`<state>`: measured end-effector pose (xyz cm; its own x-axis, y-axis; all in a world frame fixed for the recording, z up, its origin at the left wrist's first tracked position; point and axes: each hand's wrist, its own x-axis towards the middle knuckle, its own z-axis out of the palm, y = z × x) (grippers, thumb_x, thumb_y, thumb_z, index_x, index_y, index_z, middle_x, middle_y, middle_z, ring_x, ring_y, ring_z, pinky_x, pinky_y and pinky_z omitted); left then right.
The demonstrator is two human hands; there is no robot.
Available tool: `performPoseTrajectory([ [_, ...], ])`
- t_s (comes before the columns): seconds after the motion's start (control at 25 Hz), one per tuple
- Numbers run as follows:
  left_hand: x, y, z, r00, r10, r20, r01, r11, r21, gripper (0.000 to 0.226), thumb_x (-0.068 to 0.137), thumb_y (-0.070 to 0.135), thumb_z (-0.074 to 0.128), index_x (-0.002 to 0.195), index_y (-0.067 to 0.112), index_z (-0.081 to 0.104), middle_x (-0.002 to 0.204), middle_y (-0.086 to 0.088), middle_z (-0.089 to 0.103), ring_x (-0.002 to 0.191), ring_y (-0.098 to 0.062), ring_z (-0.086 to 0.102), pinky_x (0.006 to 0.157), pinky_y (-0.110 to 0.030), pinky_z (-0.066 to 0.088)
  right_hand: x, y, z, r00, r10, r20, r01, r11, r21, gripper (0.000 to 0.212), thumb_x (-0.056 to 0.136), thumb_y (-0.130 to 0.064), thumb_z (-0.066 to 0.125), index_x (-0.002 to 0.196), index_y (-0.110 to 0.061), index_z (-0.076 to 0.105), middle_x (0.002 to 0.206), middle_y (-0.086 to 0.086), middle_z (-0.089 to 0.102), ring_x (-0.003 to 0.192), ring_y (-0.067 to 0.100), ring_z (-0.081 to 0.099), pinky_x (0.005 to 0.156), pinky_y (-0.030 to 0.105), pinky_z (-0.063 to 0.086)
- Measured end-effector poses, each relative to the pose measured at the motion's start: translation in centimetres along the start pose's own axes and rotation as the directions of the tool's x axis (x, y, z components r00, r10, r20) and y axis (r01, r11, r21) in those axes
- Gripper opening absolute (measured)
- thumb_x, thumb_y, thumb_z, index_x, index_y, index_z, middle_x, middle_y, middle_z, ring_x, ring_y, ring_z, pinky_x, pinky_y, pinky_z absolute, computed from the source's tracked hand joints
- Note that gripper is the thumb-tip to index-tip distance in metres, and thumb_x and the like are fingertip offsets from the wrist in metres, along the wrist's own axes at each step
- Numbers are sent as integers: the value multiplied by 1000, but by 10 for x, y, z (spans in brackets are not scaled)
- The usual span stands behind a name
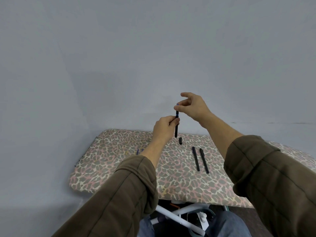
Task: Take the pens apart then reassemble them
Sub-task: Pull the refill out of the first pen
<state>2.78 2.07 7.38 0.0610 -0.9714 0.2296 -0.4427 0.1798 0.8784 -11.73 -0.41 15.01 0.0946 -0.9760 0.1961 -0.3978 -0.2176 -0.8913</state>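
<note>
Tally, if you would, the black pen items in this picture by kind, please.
Pen held upright, gripped by left hand and right hand: 1
Whole pens lying flat: 2
Short loose piece: 1
Total: 4

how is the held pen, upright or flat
Upright: the pen stands vertical in the air, the left hand gripping its middle and the right hand pinching its top end.
</note>
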Motion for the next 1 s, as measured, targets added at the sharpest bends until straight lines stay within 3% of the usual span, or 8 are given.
performPoseTrajectory([
  [0.16,0,-1,0,1000,7,1,-7,1000,-7,26,103,37,57,104,19,76,94,7,76,94,-17,70,89,-42,55,1,0,-1,1000,-3,0,3,998,-68,63,91,-16,80,148,-18,54,100,-1,78,105,18,71,83,31,54],
  [0.4,-1,-1,2,1000,3,6,-3,1000,-13,26,103,38,57,107,20,76,96,6,76,96,-17,70,89,-41,54,1,0,-3,999,2,32,-1,1000,-28,69,91,-10,76,153,-18,48,105,-4,79,114,15,70,98,33,53],
  [0.64,-3,-3,2,1000,8,6,-7,1000,-24,25,103,37,57,108,21,76,96,7,76,95,-16,69,87,-38,54,1,-1,-2,1000,-11,5,12,994,-105,66,93,-15,78,152,-20,49,104,0,78,110,19,70,81,28,52],
  [0.8,-2,-5,2,1000,8,-4,-9,1000,-28,24,103,37,57,109,23,75,96,7,76,96,-15,70,88,-38,54,0,-3,-2,998,-19,55,23,997,-77,64,95,-4,67,154,-20,46,105,-5,80,112,14,69,85,27,51],
  [0.92,-2,-6,3,1000,2,-4,-3,999,-43,22,103,37,57,105,25,75,94,10,75,95,-14,70,89,-38,55,-2,-4,-1,999,-10,48,15,996,-89,68,93,-12,75,154,-20,46,108,-3,78,114,16,69,94,32,53],
  [1.0,-2,-7,4,1000,9,-4,-9,999,-47,22,103,38,57,102,26,75,92,11,75,93,-13,70,87,-38,55,-2,-4,0,999,1,36,4,992,-126,65,93,-17,77,151,-21,50,106,0,78,113,19,68,90,35,55],
])
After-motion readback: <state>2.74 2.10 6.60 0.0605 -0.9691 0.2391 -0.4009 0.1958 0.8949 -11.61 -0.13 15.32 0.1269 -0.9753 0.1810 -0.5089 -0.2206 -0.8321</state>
